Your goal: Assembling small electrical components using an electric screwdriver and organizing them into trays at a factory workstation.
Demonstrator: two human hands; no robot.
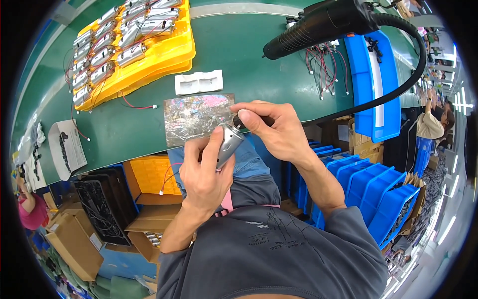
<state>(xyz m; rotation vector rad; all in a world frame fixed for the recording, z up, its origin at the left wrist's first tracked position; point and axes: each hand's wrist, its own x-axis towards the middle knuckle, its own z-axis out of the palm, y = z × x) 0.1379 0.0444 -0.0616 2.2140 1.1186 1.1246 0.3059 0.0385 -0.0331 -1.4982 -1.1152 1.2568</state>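
My left hand (pixel 201 174) is closed around a silver cylindrical motor (pixel 230 143), held tilted just off the table's near edge. At the motor's upper end, the thumb and fingers of my right hand (pixel 281 130) pinch a small dark part (pixel 237 121); its exact kind is mostly hidden by the fingers. A red and a dark wire with a white connector (pixel 161 192) hang beside my left hand. Just beyond both hands lies a stained work plate (pixel 191 119), with a white block with two hollows (pixel 199 82) behind it.
Yellow trays (pixel 186 47) with several wired motors stand at the far left. A black hand tool (pixel 313 30) with a thick cable hangs at the upper right, near a blue bin (pixel 366 99). Blue crates (pixel 368 184) and cardboard boxes (pixel 74 244) stand below the table (pixel 249 45).
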